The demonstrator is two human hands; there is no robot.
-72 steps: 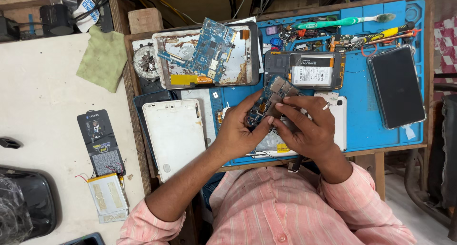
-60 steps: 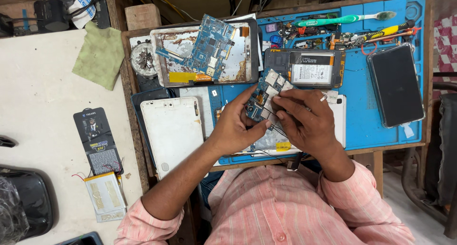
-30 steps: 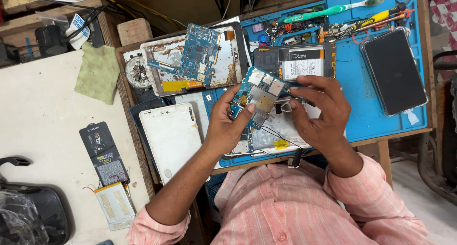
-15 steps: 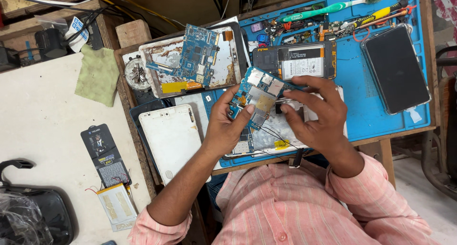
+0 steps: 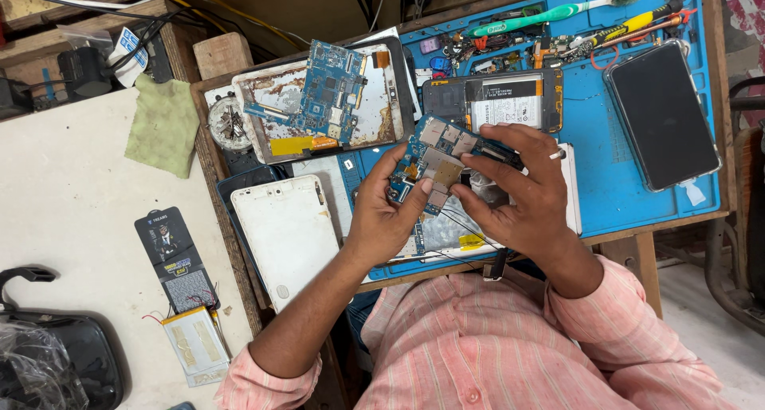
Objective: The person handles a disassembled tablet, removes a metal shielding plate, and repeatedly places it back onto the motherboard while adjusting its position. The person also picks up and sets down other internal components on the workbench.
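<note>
Right now both my left hand (image 5: pixel 381 219) and right hand (image 5: pixel 522 195) pinch a blue circuit board (image 5: pixel 434 163), held just above the blue mat (image 5: pixel 613 203).

dark screen: a black glass slab (image 5: pixel 663 115) in a clear case, lying slightly tilted at the right end of the blue mat (image 5: pixel 594 167), totally blank

battery label: white rectangle with small dark print on the battery (image 5: pixel 510 107) inside the opened phone body, top middle of the mat, just above the hands

black card: long black package card (image 5: pixel 174 257) with a little picture up top and a grey speckled patch lower down, flat on the white table (image 5: pixel 72 211) left of the bench

pouch: pale yellowish-white flat pack (image 5: pixel 195 345) just below that card, thin wires at its top corner

tag: small white and blue label (image 5: pixel 127 47) at the top left among the cables
</note>
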